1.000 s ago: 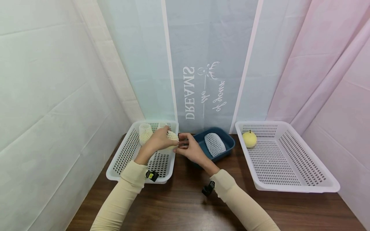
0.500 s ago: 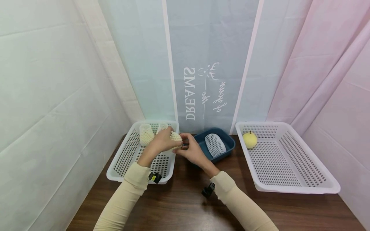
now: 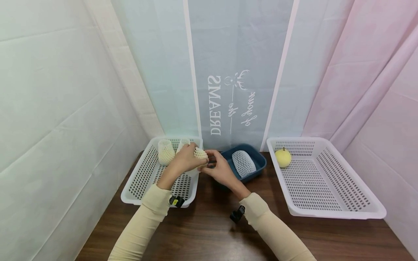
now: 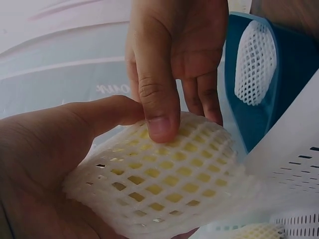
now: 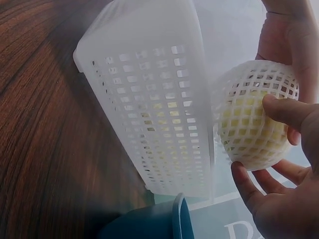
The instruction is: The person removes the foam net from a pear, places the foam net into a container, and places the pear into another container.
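Note:
A yellow pear in a white foam net sleeve (image 4: pixel 169 174) is held between both hands above the right edge of the left basket. My left hand (image 3: pixel 184 159) grips it from the left side, palm against the net in the left wrist view. From the other side, my right hand (image 3: pixel 223 172) holds the pear's end, thumb on the net and fingertips beneath, as the right wrist view (image 5: pixel 294 194) shows. Yellow flesh colour shows through the mesh. In the white left basket (image 3: pixel 126 195) stand two more netted pieces, one pale yellow (image 3: pixel 166 153), the other partly hidden (image 3: pixel 183 143).
A blue tub (image 3: pixel 259 167) with a white foam net (image 3: pixel 244 164) in it stands behind my right hand. On the right, a larger white basket (image 3: pixel 290 203) holds one bare yellow pear (image 3: pixel 283 158) in its back left corner. The dark wooden table (image 3: pixel 209 232) lies in front.
My left hand and the netted pear have shifted slightly right, toward the right hand. The right hand has hardly moved, its fingers staying at the pear's end.

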`<state>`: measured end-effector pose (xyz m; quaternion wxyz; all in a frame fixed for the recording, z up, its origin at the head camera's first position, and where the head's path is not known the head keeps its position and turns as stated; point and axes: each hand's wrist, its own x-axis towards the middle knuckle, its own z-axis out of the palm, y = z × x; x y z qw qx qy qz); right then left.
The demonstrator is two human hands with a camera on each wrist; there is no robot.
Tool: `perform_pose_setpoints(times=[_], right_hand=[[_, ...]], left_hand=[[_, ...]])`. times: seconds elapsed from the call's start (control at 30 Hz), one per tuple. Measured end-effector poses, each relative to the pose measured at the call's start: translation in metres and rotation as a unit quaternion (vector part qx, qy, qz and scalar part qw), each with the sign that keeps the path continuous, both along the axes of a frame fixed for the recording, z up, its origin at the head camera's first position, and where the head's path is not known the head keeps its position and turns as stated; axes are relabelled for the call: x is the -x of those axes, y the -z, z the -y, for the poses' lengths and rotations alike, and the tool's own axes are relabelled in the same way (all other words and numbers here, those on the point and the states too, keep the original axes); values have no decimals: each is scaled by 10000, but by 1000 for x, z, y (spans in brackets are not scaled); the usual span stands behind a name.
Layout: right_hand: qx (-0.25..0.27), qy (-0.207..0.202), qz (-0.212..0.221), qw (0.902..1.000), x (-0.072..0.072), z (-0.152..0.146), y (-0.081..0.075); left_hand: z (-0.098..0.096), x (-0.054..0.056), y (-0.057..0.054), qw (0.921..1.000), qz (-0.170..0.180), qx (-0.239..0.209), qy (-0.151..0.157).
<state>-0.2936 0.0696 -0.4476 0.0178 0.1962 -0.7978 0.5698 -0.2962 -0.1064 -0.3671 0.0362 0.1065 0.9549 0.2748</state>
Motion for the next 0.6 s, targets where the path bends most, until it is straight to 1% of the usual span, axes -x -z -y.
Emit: perform_pose_setpoints(times=[0.17,0.37,0.6], right_hand=[[-18,50,-55,10000,1,-5,2],[67,20,-25,10000,0,-11,-1],[110,145,-111,9998,2,-17,0]], left_hand=[[-3,1,0,10000,-24,-95,14],[-6,0,0,9993,-33,-368,115],[-10,-1,-2,9976,-90,-664,166]])
